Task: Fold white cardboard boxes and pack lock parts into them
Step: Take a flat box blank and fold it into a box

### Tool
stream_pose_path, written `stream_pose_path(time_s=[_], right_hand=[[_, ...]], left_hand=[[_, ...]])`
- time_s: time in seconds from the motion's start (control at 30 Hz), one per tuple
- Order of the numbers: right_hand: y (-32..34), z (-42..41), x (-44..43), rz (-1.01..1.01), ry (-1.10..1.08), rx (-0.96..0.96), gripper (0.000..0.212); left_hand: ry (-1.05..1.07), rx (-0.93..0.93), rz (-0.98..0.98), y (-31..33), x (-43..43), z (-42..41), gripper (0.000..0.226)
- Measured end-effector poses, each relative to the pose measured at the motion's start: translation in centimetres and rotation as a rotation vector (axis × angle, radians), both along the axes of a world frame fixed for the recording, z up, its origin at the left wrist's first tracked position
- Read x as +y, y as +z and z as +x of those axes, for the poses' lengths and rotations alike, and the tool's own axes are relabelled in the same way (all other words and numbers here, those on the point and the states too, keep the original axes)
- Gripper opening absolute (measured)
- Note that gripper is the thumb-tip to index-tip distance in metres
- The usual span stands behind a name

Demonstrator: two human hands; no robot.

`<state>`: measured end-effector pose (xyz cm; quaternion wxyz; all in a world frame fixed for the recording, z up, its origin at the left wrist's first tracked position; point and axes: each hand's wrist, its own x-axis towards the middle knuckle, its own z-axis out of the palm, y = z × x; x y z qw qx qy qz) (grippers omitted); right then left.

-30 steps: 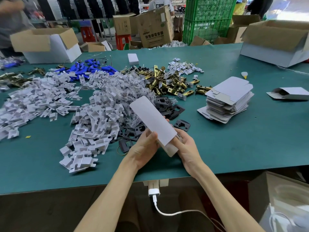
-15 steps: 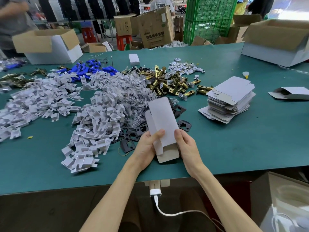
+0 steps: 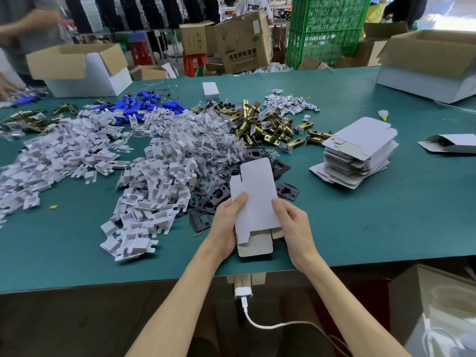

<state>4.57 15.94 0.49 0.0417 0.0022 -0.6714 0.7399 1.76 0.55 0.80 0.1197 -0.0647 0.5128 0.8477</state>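
I hold a flat white cardboard box blank (image 3: pixel 257 199) upright over the near edge of the green table (image 3: pixel 360 228). My left hand (image 3: pixel 226 222) grips its left side with the thumb on the front. My right hand (image 3: pixel 291 222) pinches its right side. The blank's brown lower flap hangs open toward me. A stack of flat box blanks (image 3: pixel 360 150) lies to the right. Brass latch parts (image 3: pixel 268 124), black plates (image 3: pixel 286 189) and white cardboard inserts (image 3: pixel 154 181) lie in piles behind the blank.
Blue parts (image 3: pixel 146 104) and a small closed white box (image 3: pixel 210 90) lie farther back. Open cartons stand at the back left (image 3: pixel 85 70) and back right (image 3: pixel 432 65). Another person's hand (image 3: pixel 7 86) works at the far left. A charger cable (image 3: pixel 247 305) hangs under the table edge.
The blank has turned from a left-leaning tilt to nearly upright, and it has opened slightly, showing a side panel and the brown bottom flap. Both hands stayed on its lower part.
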Motion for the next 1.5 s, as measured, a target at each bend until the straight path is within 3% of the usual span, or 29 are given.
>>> stream_pose_path(time_s=[0.1,0.33,0.47,0.57,0.7,0.93,1.1,1.3,1.5], right_hand=[[0.0,-0.1,-0.3,0.063,-0.032,-0.006,0.042],[-0.3,-0.2,-0.2,0.116,-0.136,-0.007,0.042],[0.2,0.1,-0.1,0.154,-0.097,0.022,0.041],[1.4,0.0,0.8,0.116,0.042,-0.003,0.037],[1.8,-0.4,1.9,0.060,0.113,-0.023,0.039],[1.1,-0.8,1.7,0.078,0.123,-0.059,0.064],[0.4,-0.9,1.9,-0.041,0.028,-0.077,0.040],[0.2,-0.9,1.6,0.015,0.017,-0.048,0.023],[0.1,-0.7,1.7,0.000,0.040,-0.067,0.021]], left_hand=[[-0.019,-0.017,-0.081,-0.1,0.1,0.0,0.033],[0.032,0.144,-0.174,-0.6,1.0,0.2,0.023],[0.143,0.312,-0.467,-1.0,1.6,0.2,0.051],[0.101,0.406,-0.592,-0.8,1.5,-0.1,0.063],[0.027,0.330,-0.576,-0.6,1.0,-0.6,0.051],[0.031,0.343,-0.473,-0.2,1.1,0.1,0.033],[0.018,0.367,-0.497,-0.3,1.2,0.3,0.026],[0.016,0.367,-0.455,-0.5,0.9,0.4,0.019],[0.081,0.373,-0.444,-0.7,0.9,0.2,0.014]])
